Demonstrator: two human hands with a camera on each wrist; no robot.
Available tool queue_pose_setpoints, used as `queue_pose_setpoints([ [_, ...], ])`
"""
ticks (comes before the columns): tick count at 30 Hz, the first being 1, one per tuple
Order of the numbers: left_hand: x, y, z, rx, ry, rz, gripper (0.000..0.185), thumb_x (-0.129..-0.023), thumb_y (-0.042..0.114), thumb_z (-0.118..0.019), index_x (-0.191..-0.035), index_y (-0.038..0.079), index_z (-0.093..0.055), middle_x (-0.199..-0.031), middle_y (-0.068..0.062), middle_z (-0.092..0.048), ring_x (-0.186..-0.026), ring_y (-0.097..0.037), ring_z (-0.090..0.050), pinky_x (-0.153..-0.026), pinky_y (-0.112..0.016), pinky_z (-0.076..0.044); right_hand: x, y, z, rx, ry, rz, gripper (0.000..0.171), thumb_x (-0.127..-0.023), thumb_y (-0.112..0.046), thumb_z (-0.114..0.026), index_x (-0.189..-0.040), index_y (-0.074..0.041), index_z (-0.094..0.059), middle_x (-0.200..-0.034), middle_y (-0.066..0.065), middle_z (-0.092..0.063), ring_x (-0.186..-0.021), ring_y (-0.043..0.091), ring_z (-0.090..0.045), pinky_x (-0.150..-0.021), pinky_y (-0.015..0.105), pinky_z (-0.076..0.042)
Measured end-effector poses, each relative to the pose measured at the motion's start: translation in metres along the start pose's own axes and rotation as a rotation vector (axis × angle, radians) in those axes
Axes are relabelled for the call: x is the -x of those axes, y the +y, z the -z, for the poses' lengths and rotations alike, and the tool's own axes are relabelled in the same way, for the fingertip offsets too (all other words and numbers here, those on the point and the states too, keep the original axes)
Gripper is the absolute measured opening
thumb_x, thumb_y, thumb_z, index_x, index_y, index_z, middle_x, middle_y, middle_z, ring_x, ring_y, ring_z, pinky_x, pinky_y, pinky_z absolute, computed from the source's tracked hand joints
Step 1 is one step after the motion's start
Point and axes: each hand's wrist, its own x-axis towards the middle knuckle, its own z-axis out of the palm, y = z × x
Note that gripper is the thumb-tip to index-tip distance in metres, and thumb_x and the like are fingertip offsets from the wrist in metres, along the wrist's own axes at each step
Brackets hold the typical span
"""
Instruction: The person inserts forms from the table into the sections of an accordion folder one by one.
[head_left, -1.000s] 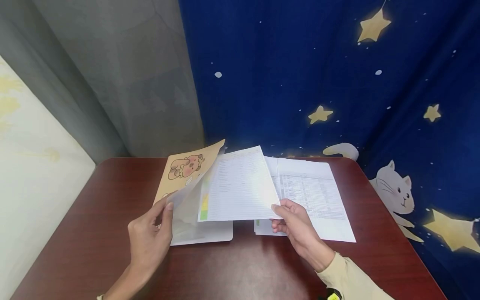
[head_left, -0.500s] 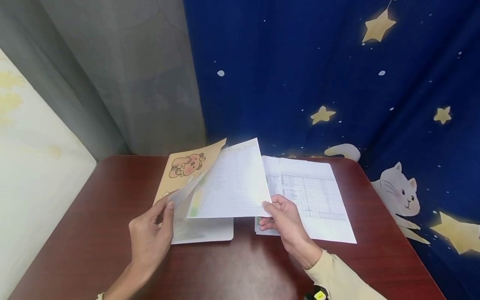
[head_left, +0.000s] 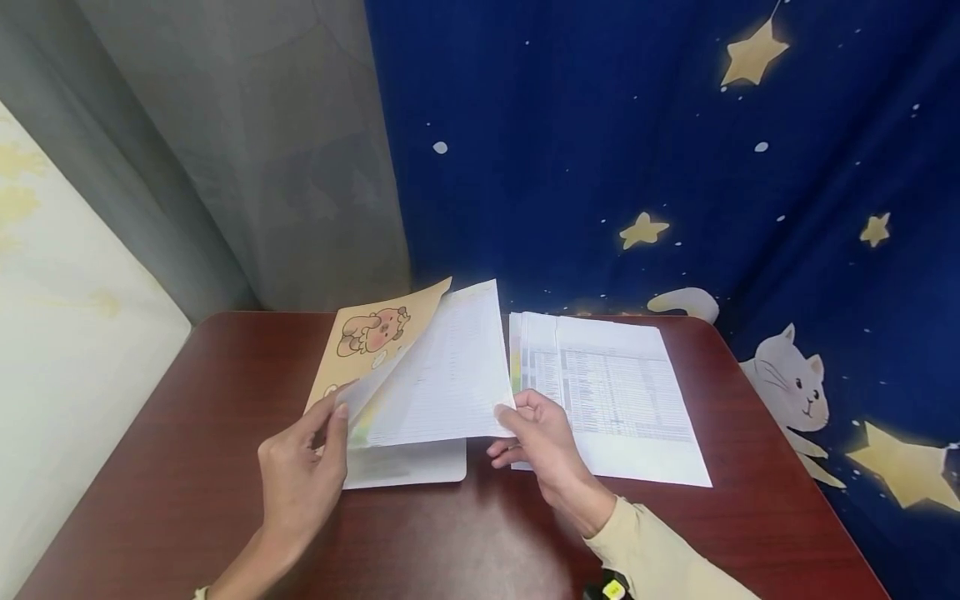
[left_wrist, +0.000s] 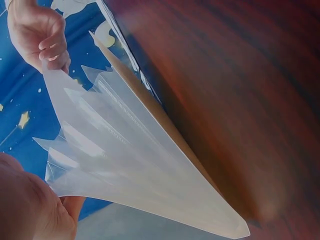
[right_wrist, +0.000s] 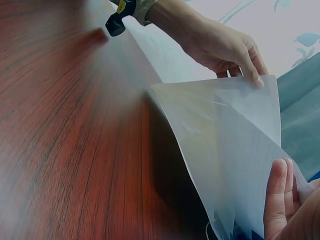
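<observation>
A tan folder (head_left: 375, 332) with a cartoon animal on its cover lies open at the table's middle left. My left hand (head_left: 333, 417) pinches the lifted cover's lower corner and holds it up. My right hand (head_left: 504, 425) pinches the lower right corner of a printed sheet (head_left: 442, 383), whose left part is tucked under the raised cover, above the folder's white back (head_left: 408, 468). In the left wrist view the folder's clear sleeves (left_wrist: 125, 165) fan out, with the right hand (left_wrist: 37, 35) at their far corner. The right wrist view shows the left hand (right_wrist: 220, 45) on the cover.
A stack of printed papers (head_left: 622, 400) lies to the right of the folder on the dark red wooden table (head_left: 187, 467). A blue curtain with stars and a cat (head_left: 795, 383) hangs behind, a grey curtain (head_left: 262, 167) at back left.
My right hand has carried the printed sheet leftward, further in under the raised cover. My left hand and the cover have stayed put.
</observation>
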Motion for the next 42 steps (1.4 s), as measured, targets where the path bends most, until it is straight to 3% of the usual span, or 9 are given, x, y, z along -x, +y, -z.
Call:
queue_pose_setpoints([
  [2, 0.0, 0.0, -0.001, 0.002, 0.006, -0.01, 0.028, -0.094, -0.003, -0.07, -0.117, 0.008, -0.082, -0.11, -0.019, -0.08, -0.106, 0.023, -0.062, -0.062, -0.002, -0.045, -0.001, 0.001, -0.003, -0.006, -0.004, 0.001, 0.018, -0.1, -0.011, -0.065, -0.11, 0.003, -0.058, -0.09, 0.009, -0.08, -0.056, 0.015, -0.067, -0.053, 0.028, -0.055],
  [7, 0.001, -0.001, -0.001, 0.003, 0.015, -0.017, 0.027, -0.095, -0.002, -0.07, -0.116, 0.008, -0.082, -0.107, -0.019, -0.081, -0.109, 0.023, -0.061, -0.079, 0.0, -0.047, -0.004, 0.003, -0.012, 0.0, -0.043, 0.004, 0.014, -0.099, -0.009, -0.066, -0.106, 0.001, -0.058, -0.081, 0.002, -0.078, -0.049, 0.011, -0.059, -0.044, 0.022, -0.041],
  [9, 0.001, -0.001, 0.0, 0.001, 0.019, -0.016, 0.027, -0.095, -0.002, -0.07, -0.116, 0.008, -0.082, -0.106, -0.019, -0.081, -0.11, 0.022, -0.061, -0.086, 0.0, -0.047, -0.005, 0.004, -0.015, 0.009, -0.061, 0.009, 0.015, -0.099, -0.009, -0.066, -0.105, 0.001, -0.059, -0.08, 0.001, -0.078, -0.047, 0.009, -0.056, -0.043, 0.021, -0.039],
  [13, 0.001, -0.001, 0.001, 0.006, 0.023, -0.024, 0.027, -0.094, -0.002, -0.07, -0.116, 0.009, -0.082, -0.107, -0.019, -0.081, -0.112, 0.021, -0.061, -0.089, -0.001, -0.047, -0.005, 0.003, -0.022, 0.017, -0.081, 0.004, 0.016, -0.098, -0.011, -0.068, -0.105, 0.001, -0.058, -0.083, 0.004, -0.079, -0.044, 0.008, -0.053, -0.043, 0.02, -0.037],
  [24, 0.001, 0.002, 0.001, 0.033, 0.003, -0.015, 0.03, -0.095, -0.003, -0.068, -0.118, 0.01, -0.082, -0.098, -0.016, -0.082, -0.104, 0.02, -0.065, -0.077, 0.0, -0.047, -0.01, 0.006, -0.032, 0.03, -0.099, -0.024, 0.014, -0.096, -0.013, -0.069, -0.101, -0.002, -0.061, -0.073, 0.001, -0.075, -0.043, 0.009, -0.05, -0.043, 0.02, -0.038],
  [29, 0.0, 0.003, -0.001, 0.027, 0.002, -0.022, 0.031, -0.094, -0.003, -0.068, -0.117, 0.011, -0.082, -0.103, -0.016, -0.082, -0.086, 0.019, -0.064, -0.065, -0.003, -0.044, -0.015, 0.008, -0.036, 0.053, -0.098, -0.019, 0.016, -0.096, -0.016, -0.07, -0.095, -0.004, -0.061, -0.07, 0.0, -0.074, -0.043, 0.009, -0.05, -0.043, 0.02, -0.039],
  [36, -0.001, 0.002, -0.004, 0.024, 0.0, -0.018, 0.029, -0.094, -0.002, -0.069, -0.117, 0.011, -0.082, -0.104, -0.016, -0.082, -0.089, 0.019, -0.065, -0.075, -0.001, -0.047, -0.021, 0.009, -0.043, 0.062, -0.101, -0.039, 0.02, -0.095, -0.02, -0.072, -0.086, -0.01, -0.058, -0.059, -0.001, -0.065, -0.043, 0.008, -0.046, -0.043, 0.021, -0.037],
  [42, -0.001, 0.002, -0.006, 0.03, -0.008, -0.012, 0.029, -0.095, -0.002, -0.068, -0.118, 0.01, -0.082, -0.109, -0.016, -0.081, -0.081, 0.016, -0.064, -0.073, -0.002, -0.047, -0.025, 0.009, -0.049, 0.053, -0.1, -0.048, 0.021, -0.095, -0.021, -0.073, -0.083, -0.011, -0.058, -0.055, -0.002, -0.058, -0.044, 0.008, -0.044, -0.043, 0.02, -0.036],
])
